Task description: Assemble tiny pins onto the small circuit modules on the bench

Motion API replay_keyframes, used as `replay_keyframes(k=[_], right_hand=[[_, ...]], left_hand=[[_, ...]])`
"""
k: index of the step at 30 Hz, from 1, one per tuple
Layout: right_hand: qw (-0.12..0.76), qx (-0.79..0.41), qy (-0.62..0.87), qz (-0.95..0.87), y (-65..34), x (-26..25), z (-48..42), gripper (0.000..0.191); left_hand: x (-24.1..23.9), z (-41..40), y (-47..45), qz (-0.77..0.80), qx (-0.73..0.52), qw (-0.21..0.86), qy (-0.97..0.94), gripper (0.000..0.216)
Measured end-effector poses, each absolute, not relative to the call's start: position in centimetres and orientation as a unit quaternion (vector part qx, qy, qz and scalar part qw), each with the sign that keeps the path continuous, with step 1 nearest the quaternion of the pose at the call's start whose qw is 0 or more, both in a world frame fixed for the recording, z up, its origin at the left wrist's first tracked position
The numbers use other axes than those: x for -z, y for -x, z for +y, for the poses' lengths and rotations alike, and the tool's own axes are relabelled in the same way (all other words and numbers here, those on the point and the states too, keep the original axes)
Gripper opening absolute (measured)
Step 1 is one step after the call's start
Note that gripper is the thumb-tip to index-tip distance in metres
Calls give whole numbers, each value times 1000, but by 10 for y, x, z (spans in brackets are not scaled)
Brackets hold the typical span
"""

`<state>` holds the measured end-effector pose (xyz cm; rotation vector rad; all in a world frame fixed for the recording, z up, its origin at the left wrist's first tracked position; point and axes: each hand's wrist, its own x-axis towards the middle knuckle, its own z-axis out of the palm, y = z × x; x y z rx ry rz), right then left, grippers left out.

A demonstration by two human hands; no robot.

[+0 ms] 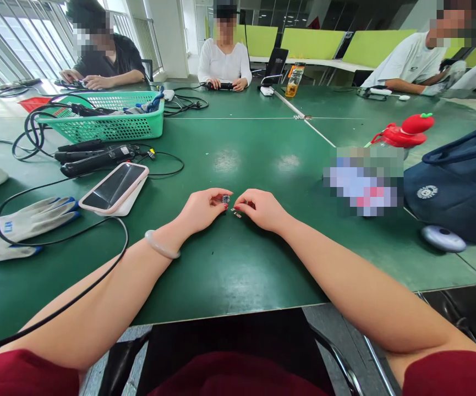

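Note:
My left hand (201,210), with a pale bangle (161,245) on its wrist, pinches a small black-and-silver part (225,199) between thumb and fingertips. Its exact kind is too small to make out. Just to the right, my right hand (263,209) is closed in a pinch, its fingertips at a second small dark part with light spots (236,214). The fingers partly cover that piece. Both hands rest low over the green table (221,264), a narrow gap between them.
A black cable (126,242) loops over my left forearm. To the left are a phone (116,187), work gloves (27,225), black handheld devices (97,157) and a green basket (109,124). A navy bag (456,187) stands right. Three people sit across the table.

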<state>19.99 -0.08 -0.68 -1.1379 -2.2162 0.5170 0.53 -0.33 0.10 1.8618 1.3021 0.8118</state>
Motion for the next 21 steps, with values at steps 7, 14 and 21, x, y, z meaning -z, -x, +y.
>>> replay_keyframes(k=[7,14,21], right_hand=[[338,-186,465,-797,-199,6,-1,14],[347,-181,460,-797,-197,7,-2,15],[351,-173,456,-799,-196,6,-4,16]], left_hand=[[-2,-7,-8,464,-318,366,-741,40],[-1,-6,-7,455,-325,367,-743,38],[-3,-7,-8,463,-323,358,-744,41]])
